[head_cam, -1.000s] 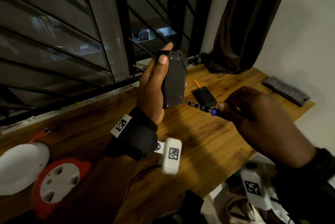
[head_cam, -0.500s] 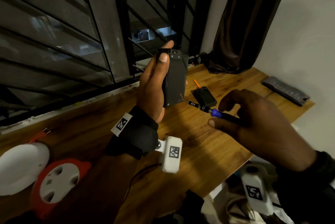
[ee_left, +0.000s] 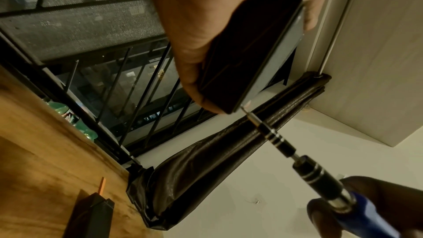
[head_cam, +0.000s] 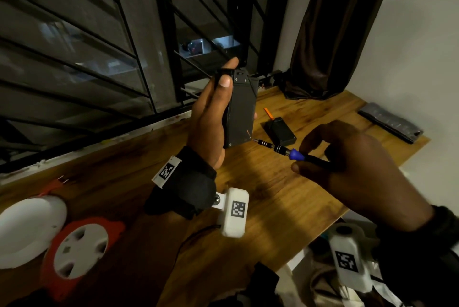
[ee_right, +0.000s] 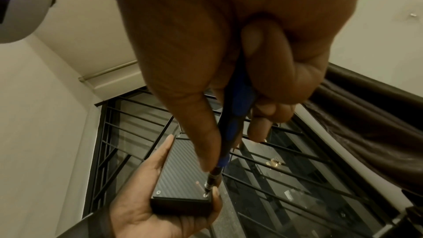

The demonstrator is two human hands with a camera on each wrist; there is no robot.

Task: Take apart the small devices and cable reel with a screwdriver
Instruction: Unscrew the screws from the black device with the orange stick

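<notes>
Reel parts first, at my far left on the wooden tabletop (head_cam: 273, 207): a white round plastic cover (head_cam: 27, 229) and, touching it, an orange cable reel with a white slotted hub (head_cam: 77, 249), neither in hand. At centre, my left hand (head_cam: 211, 118) holds the flat black rectangular device with a ribbed face (head_cam: 241, 113) upright above the table, thumb along one long edge and fingers wrapped behind the other. To its right, the black-shafted precision screwdriver with a blue collar (head_cam: 285, 151) has its tip seated in the screw at the device's lower corner; a second screw shows at the neighbouring corner in the right-wrist view. My right hand (head_cam: 352, 165) pinches the handle between thumb and curled fingers. Beyond it lie a small black box (head_cam: 283, 130) and a long grey ribbed strip (head_cam: 390, 123) near the table's far edge.

Step in hand, as I judge it: unscrewing that corner fastener. The next move calls for steady axial pressure while twisting, lest the bit slip.
</notes>
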